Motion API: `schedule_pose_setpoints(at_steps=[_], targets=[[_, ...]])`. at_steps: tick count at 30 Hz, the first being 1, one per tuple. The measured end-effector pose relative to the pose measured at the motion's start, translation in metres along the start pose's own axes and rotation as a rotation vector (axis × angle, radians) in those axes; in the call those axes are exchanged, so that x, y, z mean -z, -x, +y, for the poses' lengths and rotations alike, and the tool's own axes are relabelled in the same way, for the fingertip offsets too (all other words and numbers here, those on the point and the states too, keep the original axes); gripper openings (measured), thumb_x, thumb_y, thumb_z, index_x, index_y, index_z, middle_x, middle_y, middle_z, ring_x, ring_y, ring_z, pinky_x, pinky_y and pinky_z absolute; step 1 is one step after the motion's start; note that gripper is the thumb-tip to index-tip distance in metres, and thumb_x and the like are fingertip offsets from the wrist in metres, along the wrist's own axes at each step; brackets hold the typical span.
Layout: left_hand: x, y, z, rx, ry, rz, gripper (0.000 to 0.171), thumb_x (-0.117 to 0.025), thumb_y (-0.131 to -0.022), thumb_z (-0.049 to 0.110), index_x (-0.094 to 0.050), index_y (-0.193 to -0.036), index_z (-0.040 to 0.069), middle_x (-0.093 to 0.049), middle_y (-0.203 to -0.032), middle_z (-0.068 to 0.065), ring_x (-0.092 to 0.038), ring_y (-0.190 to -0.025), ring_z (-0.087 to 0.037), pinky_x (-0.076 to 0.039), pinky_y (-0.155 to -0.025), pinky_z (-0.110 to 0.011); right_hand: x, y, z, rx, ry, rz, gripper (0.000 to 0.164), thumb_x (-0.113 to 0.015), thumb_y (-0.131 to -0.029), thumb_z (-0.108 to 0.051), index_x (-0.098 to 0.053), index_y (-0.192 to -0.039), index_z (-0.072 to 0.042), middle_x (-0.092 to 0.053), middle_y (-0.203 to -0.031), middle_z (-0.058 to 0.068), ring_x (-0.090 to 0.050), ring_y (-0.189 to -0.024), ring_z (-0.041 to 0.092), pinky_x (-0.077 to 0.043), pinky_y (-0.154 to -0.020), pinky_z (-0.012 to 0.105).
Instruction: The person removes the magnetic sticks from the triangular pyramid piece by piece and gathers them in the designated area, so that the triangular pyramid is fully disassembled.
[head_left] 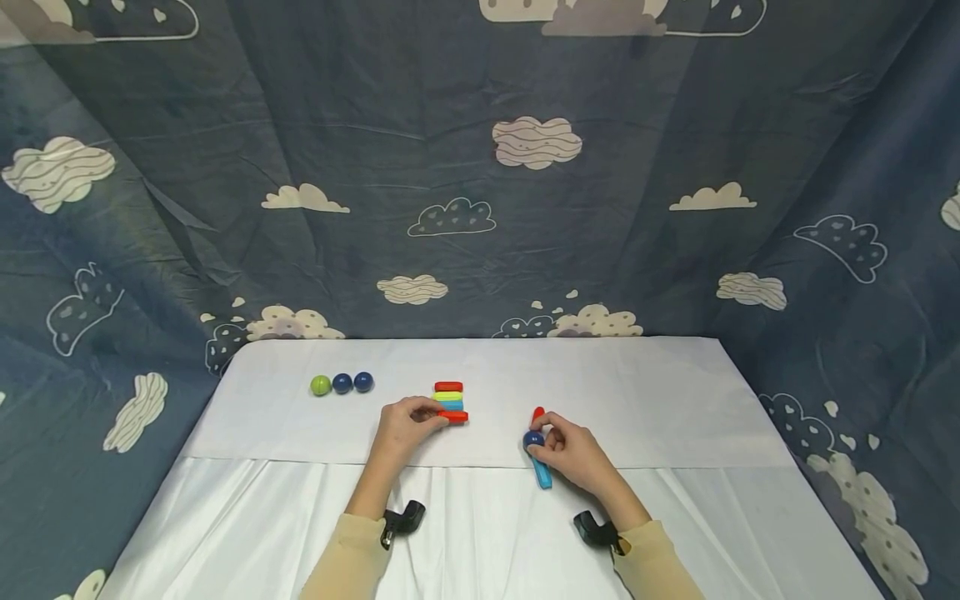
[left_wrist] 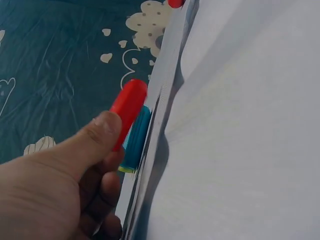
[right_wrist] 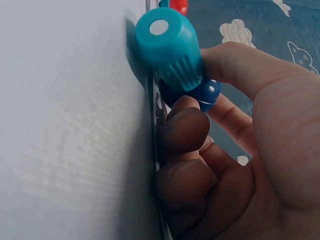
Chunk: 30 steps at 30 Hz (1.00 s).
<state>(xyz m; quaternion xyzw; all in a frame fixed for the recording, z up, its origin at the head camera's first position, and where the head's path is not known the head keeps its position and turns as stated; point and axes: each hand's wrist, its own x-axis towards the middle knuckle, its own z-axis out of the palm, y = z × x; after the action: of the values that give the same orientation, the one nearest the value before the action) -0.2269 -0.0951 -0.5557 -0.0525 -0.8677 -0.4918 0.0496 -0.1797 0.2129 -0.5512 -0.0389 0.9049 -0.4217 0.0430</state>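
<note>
My left hand [head_left: 405, 425] pinches a red magnetic-type rod [left_wrist: 131, 102] between thumb and fingers, at the near end of a small row of rods. Beyond it in that row lie a light-blue rod [head_left: 452, 405], a yellow-green rod [head_left: 447, 396] and another red rod [head_left: 448, 387]. To the right, my right hand [head_left: 576, 450] grips a shiny dark-blue ball [head_left: 533, 438]. A light-blue rod [head_left: 543, 475] extends from the ball toward me, and a red rod [head_left: 538, 412] from its far side, in one line. In the right wrist view the thumb lies along the light-blue rod [right_wrist: 167, 42].
Toward the back left of the white-covered table [head_left: 637, 392] a green ball [head_left: 321, 385] and two dark-blue balls [head_left: 353, 383] stand in a row. A dark cloth [head_left: 450, 167] with cloud prints hangs behind the table and along its sides.
</note>
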Motion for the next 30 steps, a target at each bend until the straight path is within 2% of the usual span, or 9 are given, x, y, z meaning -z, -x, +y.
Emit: schedule_pose_setpoints(at_steps=[5,9,13,20,23,27,30], targets=[[-0.002,-0.002,-0.004,0.009,-0.047,0.022,0.015,-0.091,-0.084,0.019,-0.083,-0.095,0.016,-0.076,-0.092,-0.002,-0.063,-0.082,-0.011,-0.053,-0.076,-0.025,0.0,0.0,0.001,-0.002,-0.002,-0.002,0.025,-0.081,-0.093,-0.019,-0.069,-0.115,-0.019,-0.055,-0.072,-0.003,-0.049,-0.067,0.013,-0.036,-0.061,0.024],[-0.004,-0.003,-0.007,-0.026,-0.069,0.052,0.016,-0.091,-0.083,0.015,-0.081,-0.095,0.013,-0.074,-0.09,-0.001,-0.062,-0.081,-0.011,-0.051,-0.074,-0.024,0.0,0.0,0.001,-0.008,-0.003,0.0,0.025,-0.081,-0.093,-0.019,-0.069,-0.115,-0.019,-0.054,-0.072,-0.003,-0.049,-0.067,0.013,-0.036,-0.061,0.024],[-0.005,-0.004,-0.008,-0.051,-0.054,0.075,0.018,-0.092,-0.081,0.011,-0.08,-0.095,0.011,-0.073,-0.089,-0.002,-0.062,-0.08,-0.012,-0.051,-0.072,-0.022,0.0,0.001,0.001,-0.01,0.0,0.001,0.025,-0.081,-0.093,-0.019,-0.069,-0.115,-0.019,-0.054,-0.072,-0.003,-0.049,-0.067,0.014,-0.036,-0.061,0.024],[-0.004,-0.005,-0.007,-0.041,-0.011,0.077,0.018,-0.092,-0.081,0.01,-0.079,-0.095,0.011,-0.072,-0.087,-0.003,-0.061,-0.078,-0.011,-0.051,-0.072,-0.021,0.001,0.001,0.001,-0.001,0.004,0.001,0.026,-0.081,-0.093,-0.02,-0.068,-0.115,-0.019,-0.054,-0.072,-0.003,-0.049,-0.067,0.014,-0.036,-0.061,0.025],[-0.003,-0.004,-0.006,-0.057,-0.001,0.088,0.017,-0.091,-0.083,0.012,-0.079,-0.095,0.011,-0.07,-0.087,-0.002,-0.059,-0.077,-0.01,-0.05,-0.071,-0.02,0.0,0.001,0.001,0.001,0.004,0.003,0.026,-0.081,-0.093,-0.021,-0.069,-0.116,-0.02,-0.055,-0.073,-0.003,-0.049,-0.067,0.014,-0.037,-0.061,0.025],[-0.002,-0.002,-0.002,-0.154,0.011,0.159,0.015,-0.089,-0.085,0.012,-0.078,-0.095,0.012,-0.068,-0.084,0.001,-0.058,-0.077,-0.008,-0.049,-0.07,-0.019,-0.001,0.002,-0.002,-0.001,0.015,0.008,0.027,-0.081,-0.094,-0.021,-0.071,-0.12,-0.022,-0.056,-0.076,-0.003,-0.05,-0.07,0.013,-0.038,-0.062,0.023],[-0.005,0.0,0.004,-0.289,0.04,0.217,0.015,-0.088,-0.086,0.008,-0.077,-0.095,0.011,-0.067,-0.082,0.0,-0.059,-0.078,-0.012,-0.049,-0.069,-0.02,-0.003,0.003,-0.003,0.008,0.041,0.011,0.029,-0.081,-0.094,-0.022,-0.072,-0.122,-0.024,-0.057,-0.079,-0.005,-0.051,-0.071,0.013,-0.038,-0.062,0.022]])
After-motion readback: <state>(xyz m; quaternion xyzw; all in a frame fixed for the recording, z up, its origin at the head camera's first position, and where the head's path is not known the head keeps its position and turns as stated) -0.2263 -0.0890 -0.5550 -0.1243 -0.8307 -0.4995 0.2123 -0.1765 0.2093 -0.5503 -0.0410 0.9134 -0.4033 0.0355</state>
